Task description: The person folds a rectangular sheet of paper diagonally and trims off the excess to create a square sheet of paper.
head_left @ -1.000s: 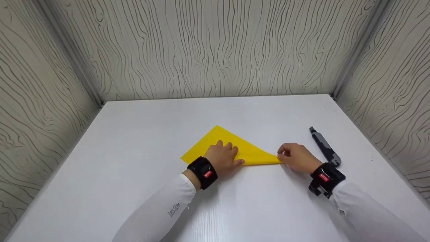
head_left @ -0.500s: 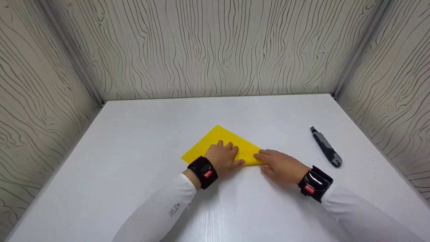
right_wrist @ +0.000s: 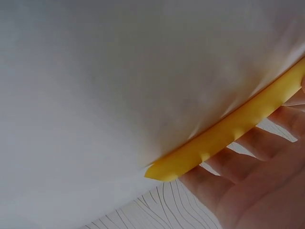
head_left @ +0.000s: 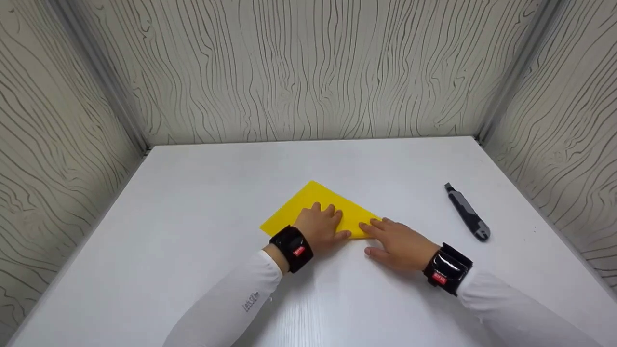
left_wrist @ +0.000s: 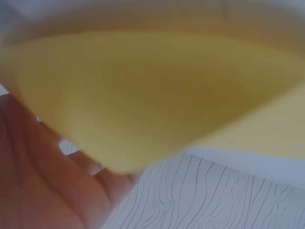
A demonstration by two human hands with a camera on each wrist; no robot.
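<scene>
A folded sheet of yellow paper (head_left: 311, 193) lies on the white table, one corner pointing away. Its front edge is partly covered by both hands. My left hand (head_left: 319, 227) rests on the middle of the sheet with fingers spread. On the right end of the paper, my right hand (head_left: 402, 246) lays its extended fingers, the thumb on the table just in front. The left wrist view shows the paper (left_wrist: 143, 100) large and blurred beside the left hand (left_wrist: 43, 176). In the right wrist view, a narrow folded strip of the paper (right_wrist: 214, 143) runs along the right hand's fingers (right_wrist: 228, 164).
A grey and black utility knife (head_left: 467, 212) lies on the table (head_left: 193, 193) to the right, beyond the right hand. Wood-patterned panels (head_left: 308, 72) stand at the back and on both sides. Each wrist wears a black band.
My right hand has let go of the paper's right tip, shifted left and flattened onto the paper. The long right tip no longer shows past the hand. My left hand has stayed in place.
</scene>
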